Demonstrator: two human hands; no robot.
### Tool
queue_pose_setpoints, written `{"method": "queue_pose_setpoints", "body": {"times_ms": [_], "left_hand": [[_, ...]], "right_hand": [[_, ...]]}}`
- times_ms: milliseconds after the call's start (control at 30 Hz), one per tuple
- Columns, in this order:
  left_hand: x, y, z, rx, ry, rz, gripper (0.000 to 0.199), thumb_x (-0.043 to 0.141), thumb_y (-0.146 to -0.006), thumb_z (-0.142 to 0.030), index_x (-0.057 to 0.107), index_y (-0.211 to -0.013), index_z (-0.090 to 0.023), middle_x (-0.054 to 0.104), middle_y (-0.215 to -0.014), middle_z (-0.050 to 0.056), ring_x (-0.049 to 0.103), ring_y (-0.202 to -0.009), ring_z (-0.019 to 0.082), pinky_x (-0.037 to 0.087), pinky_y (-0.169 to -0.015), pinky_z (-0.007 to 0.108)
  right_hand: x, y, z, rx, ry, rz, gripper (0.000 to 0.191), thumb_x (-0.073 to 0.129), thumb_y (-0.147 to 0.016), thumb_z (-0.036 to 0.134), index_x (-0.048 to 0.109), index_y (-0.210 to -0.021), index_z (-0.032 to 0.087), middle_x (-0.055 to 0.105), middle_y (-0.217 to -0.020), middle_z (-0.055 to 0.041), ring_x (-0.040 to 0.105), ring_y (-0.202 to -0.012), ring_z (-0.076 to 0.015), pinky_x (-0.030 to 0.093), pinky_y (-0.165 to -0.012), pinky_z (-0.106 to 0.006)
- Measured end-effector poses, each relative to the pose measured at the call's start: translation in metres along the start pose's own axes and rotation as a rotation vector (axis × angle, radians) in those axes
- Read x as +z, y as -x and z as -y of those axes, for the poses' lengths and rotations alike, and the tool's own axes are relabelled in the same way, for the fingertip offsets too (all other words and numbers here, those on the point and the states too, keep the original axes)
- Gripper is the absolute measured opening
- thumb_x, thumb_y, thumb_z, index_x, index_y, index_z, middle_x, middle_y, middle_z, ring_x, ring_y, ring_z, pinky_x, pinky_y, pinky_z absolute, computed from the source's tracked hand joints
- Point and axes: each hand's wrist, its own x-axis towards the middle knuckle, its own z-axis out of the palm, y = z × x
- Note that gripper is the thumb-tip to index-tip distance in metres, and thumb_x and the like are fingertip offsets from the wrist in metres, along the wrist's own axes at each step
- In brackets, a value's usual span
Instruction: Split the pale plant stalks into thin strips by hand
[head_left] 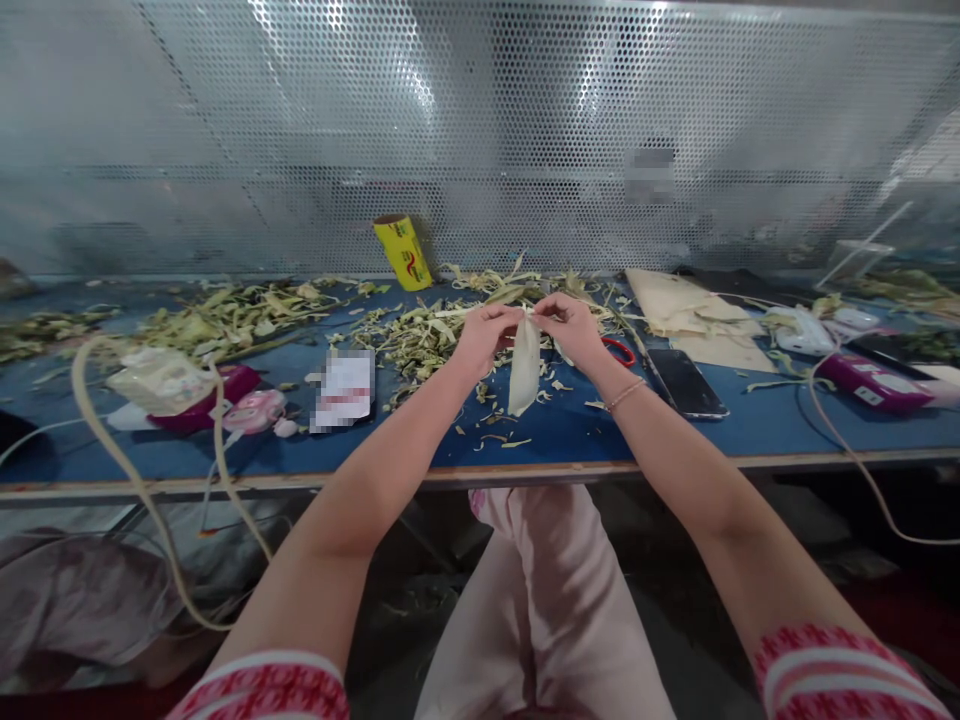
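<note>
A pale, whitish leaf-like piece [524, 370] hangs down between my hands over the blue table. My left hand [486, 338] pinches its upper end from the left. From the right, the fingers of my right hand [568, 325] are closed on the same end, close to the left fingertips. Behind and left of my hands lies a heap of green-yellow plant scraps [409, 345]. Small shreds are scattered on the table below the piece. A red loop-shaped handle [619, 351] shows beside my right wrist.
A phone [686, 383], brown sheets [697, 315] and a purple box [874, 382] lie to the right. Leftward are a printed packet [343, 391], a pink item [255, 411] and a looped hose [124, 465]. A yellow tube [403, 252] leans near the perforated metal panel [480, 130].
</note>
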Motion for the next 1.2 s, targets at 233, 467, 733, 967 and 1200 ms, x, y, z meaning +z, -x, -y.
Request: {"method": "queue_pose_setpoints", "body": {"times_ms": [233, 467, 733, 967, 1200], "left_hand": [[0.004, 0.000, 0.006, 0.041, 0.021, -0.077, 0.003, 0.065, -0.063, -0.017, 0.063, -0.062, -0.015, 0.059, -0.054, -0.001, 0.052, -0.049, 0.008, 0.039, -0.049, 0.021], [0.008, 0.000, 0.009, -0.008, 0.232, -0.063, 0.009, 0.064, -0.063, -0.014, 0.058, -0.056, -0.014, 0.053, -0.051, -0.003, 0.048, -0.048, 0.006, 0.036, -0.048, 0.019], [0.009, 0.001, 0.006, -0.040, 0.241, -0.085, 0.012, 0.062, -0.065, -0.013, 0.055, -0.056, -0.015, 0.052, -0.049, -0.002, 0.047, -0.048, 0.007, 0.039, -0.048, 0.020], [-0.004, -0.009, 0.011, 0.039, 0.105, -0.128, 0.015, 0.060, -0.077, -0.023, 0.057, -0.064, -0.015, 0.058, -0.058, 0.000, 0.052, -0.050, 0.008, 0.042, -0.050, 0.022], [-0.016, -0.016, 0.005, 0.063, -0.075, -0.364, 0.022, 0.051, -0.088, -0.026, 0.052, -0.068, -0.015, 0.045, -0.049, -0.006, 0.035, -0.037, 0.004, 0.028, -0.042, 0.019]], "right_hand": [[-0.001, 0.005, 0.007, -0.235, 0.248, -0.019, 0.009, 0.062, -0.077, 0.025, 0.062, -0.070, 0.019, 0.061, -0.079, -0.0037, 0.055, -0.079, -0.0167, 0.047, -0.068, -0.032], [0.000, 0.005, 0.000, -0.413, 0.354, -0.031, 0.010, 0.057, -0.079, 0.015, 0.062, -0.072, 0.019, 0.062, -0.081, -0.0043, 0.057, -0.083, -0.0180, 0.048, -0.073, -0.034], [0.000, 0.009, 0.010, -0.420, 0.341, 0.048, 0.014, 0.055, -0.084, 0.025, 0.064, -0.073, 0.023, 0.065, -0.085, -0.0057, 0.059, -0.087, -0.0198, 0.047, -0.084, -0.040], [0.006, 0.015, 0.027, -0.383, 0.168, 0.244, 0.016, 0.064, -0.078, 0.036, 0.068, -0.067, 0.025, 0.064, -0.085, -0.0058, 0.059, -0.084, -0.0192, 0.048, -0.084, -0.040], [-0.002, 0.016, 0.037, -0.221, -0.106, 0.452, 0.013, 0.074, -0.070, 0.036, 0.072, -0.070, 0.023, 0.064, -0.089, -0.0058, 0.058, -0.078, -0.0158, 0.048, -0.065, -0.031]]}}
